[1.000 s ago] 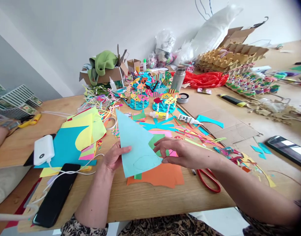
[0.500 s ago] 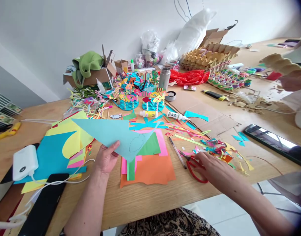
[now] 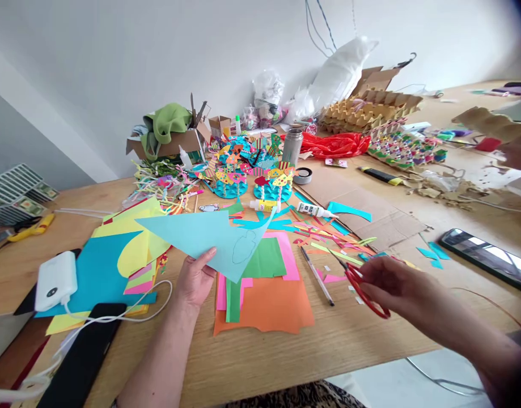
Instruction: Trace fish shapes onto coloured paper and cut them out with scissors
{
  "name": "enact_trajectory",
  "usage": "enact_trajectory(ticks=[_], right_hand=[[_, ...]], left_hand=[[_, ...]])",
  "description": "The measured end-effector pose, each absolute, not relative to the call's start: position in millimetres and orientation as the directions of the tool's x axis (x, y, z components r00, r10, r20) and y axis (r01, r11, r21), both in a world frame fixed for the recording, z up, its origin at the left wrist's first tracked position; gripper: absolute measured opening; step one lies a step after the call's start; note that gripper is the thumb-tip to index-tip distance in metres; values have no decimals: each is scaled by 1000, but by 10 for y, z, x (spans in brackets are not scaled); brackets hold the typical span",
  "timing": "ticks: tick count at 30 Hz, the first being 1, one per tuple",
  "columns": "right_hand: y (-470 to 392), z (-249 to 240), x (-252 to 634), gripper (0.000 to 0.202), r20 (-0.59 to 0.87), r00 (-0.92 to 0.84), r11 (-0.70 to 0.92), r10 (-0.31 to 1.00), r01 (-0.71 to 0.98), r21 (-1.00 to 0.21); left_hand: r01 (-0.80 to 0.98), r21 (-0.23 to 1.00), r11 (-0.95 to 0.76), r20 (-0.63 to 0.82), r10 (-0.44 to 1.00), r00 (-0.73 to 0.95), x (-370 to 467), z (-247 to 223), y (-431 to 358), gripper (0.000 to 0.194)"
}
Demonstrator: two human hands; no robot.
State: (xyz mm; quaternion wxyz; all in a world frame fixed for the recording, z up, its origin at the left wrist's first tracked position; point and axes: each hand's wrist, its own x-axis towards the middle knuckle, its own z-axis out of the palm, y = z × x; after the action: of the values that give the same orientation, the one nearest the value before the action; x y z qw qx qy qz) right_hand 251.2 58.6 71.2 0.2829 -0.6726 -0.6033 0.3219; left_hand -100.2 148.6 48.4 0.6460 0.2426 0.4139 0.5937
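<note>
My left hand [image 3: 197, 280] pinches the lower edge of a light blue paper [image 3: 196, 235] with a pencil-like outline drawn near its right corner. Red-handled scissors [image 3: 366, 292] are in my right hand [image 3: 385, 286], lifted over the table with their tips pointing up and left. Beneath the blue paper lie a green sheet [image 3: 266, 258], pink sheets and an orange sheet [image 3: 272, 306]. A pen [image 3: 317, 276] rests between these sheets and the scissors.
Glue bottles [image 3: 313, 210], paper scraps and fish decorations [image 3: 230, 175] stand or lie farther back. Left are coloured sheets [image 3: 94, 260], a white power bank [image 3: 56, 283] and a black phone [image 3: 81, 351]. Another phone [image 3: 485, 255] lies right. Another person's hand holds egg carton [image 3: 492, 122].
My right hand has raised the scissors off the table and moved them right. The view has shifted slightly; my left hand still holds the light blue paper.
</note>
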Motion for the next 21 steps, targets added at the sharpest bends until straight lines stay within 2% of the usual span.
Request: enact_trajectory(ticks=[2, 4, 6, 8, 12, 21], right_hand=[[773, 916, 2346, 37, -130, 24, -130, 991, 366, -922], [1008, 1070, 2083, 40, -85, -10, -83, 996, 131, -988], [1233, 1119, 1746, 41, 34, -123, 17, 992, -130, -991], [1392, 1061, 1395, 32, 77, -175, 22, 981, -299, -954], [1439, 798, 903, 31, 59, -97, 24, 994, -334, -942], [1328, 537, 773, 32, 114, -135, 98, 984, -118, -988]], left_hand=[[-598, 785, 161, -232, 972, -43, -1004, 473, 1490, 45], [-628, 764, 147, -224, 973, -45, -1002, 464, 1498, 40], [-654, 745, 133, -227, 972, -61, -999, 459, 1510, 36], [-674, 729, 121, -240, 967, -86, -997, 461, 1525, 32], [-679, 727, 101, -250, 960, -125, -1007, 476, 1541, 31], [-634, 771, 63, -206, 966, -154, -996, 450, 1542, 42]])
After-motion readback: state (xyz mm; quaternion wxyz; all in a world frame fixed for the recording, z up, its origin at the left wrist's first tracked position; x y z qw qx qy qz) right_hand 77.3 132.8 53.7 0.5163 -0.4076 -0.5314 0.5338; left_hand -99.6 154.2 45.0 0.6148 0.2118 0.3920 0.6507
